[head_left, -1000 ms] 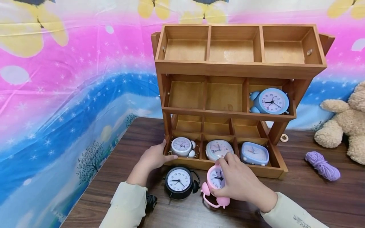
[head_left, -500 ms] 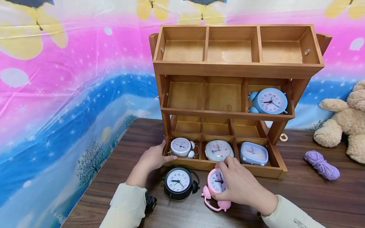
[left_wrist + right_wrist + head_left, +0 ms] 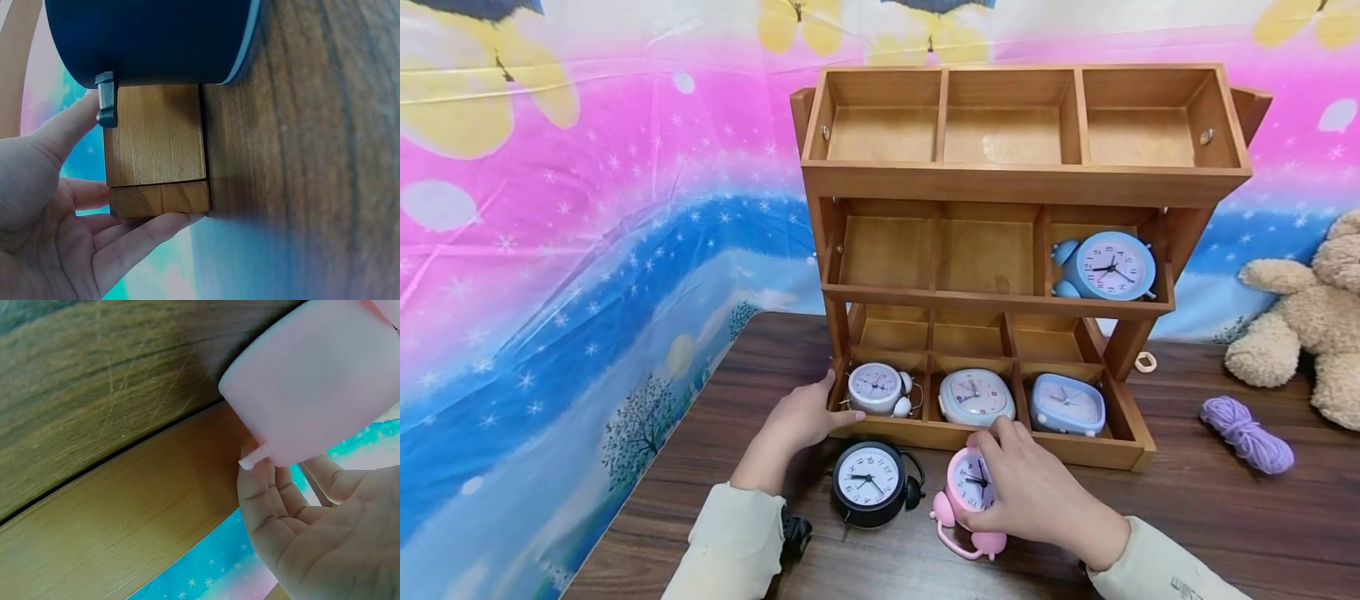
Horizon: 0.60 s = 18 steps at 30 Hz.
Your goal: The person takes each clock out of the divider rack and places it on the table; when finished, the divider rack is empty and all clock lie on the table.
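My left hand (image 3: pixel 799 414) holds the lower left corner of a three-tier wooden shelf (image 3: pixel 1030 185), thumb over the front edge and fingers along the side. With my right hand (image 3: pixel 1037 487) I grip a pink twin-bell alarm clock (image 3: pixel 970 479) lying face up just before the shelf's bottom tier, its bells toward me. In the right wrist view, the fingertips are at a small foot of the pink clock (image 3: pixel 312 381). To its left lies a black alarm clock (image 3: pixel 868 479), also face up, near the left hand and its wrist.
The bottom tier holds a white twin-bell clock (image 3: pixel 876 386), a pale rounded clock (image 3: pixel 977 396) and a lavender-blue rectangular clock (image 3: pixel 1069 403). A blue twin-bell clock (image 3: pixel 1112 267) lies sideways in the middle tier's right compartment. Purple yarn (image 3: pixel 1247 435) and a teddy bear (image 3: pixel 1307 317) are at the right.
The pink clock and my right hand have shifted very slightly toward me, away from the shelf. My left hand stays on the shelf corner.
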Available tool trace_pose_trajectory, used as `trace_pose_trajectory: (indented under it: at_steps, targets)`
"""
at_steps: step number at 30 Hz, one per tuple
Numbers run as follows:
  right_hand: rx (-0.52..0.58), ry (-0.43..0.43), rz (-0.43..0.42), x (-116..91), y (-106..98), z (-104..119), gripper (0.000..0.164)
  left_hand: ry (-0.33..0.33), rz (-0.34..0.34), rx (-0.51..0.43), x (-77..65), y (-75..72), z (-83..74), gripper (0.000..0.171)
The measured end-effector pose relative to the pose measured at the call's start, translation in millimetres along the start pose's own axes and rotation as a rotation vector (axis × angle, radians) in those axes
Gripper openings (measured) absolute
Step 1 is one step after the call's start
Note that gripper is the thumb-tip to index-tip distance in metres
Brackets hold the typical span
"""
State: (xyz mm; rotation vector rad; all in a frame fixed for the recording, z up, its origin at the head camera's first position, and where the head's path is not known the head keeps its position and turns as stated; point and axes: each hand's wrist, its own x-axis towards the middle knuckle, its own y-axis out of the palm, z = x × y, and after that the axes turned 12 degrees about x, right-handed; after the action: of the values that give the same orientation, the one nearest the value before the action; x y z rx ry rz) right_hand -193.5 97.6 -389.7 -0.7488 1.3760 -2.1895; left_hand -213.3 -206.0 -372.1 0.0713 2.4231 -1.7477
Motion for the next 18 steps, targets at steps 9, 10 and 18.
trace_pose_trajectory:
  at_steps: [9, 10, 18]
  targets:
    - [0.022, 0.036, 0.029, -1.3, -2.8, 1.8, 0.077, 0.000, -0.002, -0.002, -1.2, -1.1, -1.2, 0.088]
    - [0.024, 0.042, 0.033, -1.4, -3.0, 1.9, 0.079, -0.001, -0.002, -0.002, -1.6, -1.2, -1.3, 0.089]
    - [-0.026, 0.032, 0.038, -2.3, -5.9, 0.6, 0.091, 0.007, -0.010, 0.021, -2.7, -1.6, -1.8, 0.089]
